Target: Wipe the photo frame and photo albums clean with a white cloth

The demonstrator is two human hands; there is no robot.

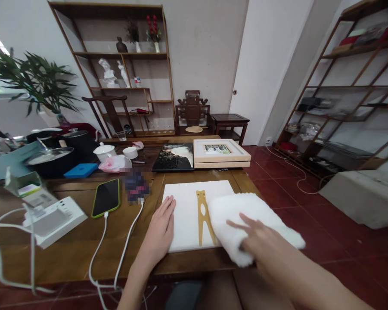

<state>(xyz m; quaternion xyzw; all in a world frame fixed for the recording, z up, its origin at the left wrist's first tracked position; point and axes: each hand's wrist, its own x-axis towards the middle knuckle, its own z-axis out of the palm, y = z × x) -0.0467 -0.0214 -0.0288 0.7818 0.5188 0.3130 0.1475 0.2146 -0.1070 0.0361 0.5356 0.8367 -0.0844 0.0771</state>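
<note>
A white board [184, 202], flat and rectangular, lies near the table's front edge. My left hand [161, 224] rests on its left edge, fingers stretched out flat. On the board is a flat yellowish-tan piece [200, 221] with two long legs, an oval cut-out and small holes at its top. A fluffy white towel [242, 204], folded over, covers the board's right side and spills past the table edge. My right hand [261, 241], slightly blurred, grips the towel with its thumb side tucked under the near fold and two fingers extended on top. The towel touches the piece's right leg.
Behind the board are a dark picture panel [174, 157] and stacked light wooden frames [222, 163]. Left of my hand lie a phone [106, 198] on a white cable, a blurred-out object [136, 187] and a white power strip [58, 224]. Pots [51, 159] stand farther back.
</note>
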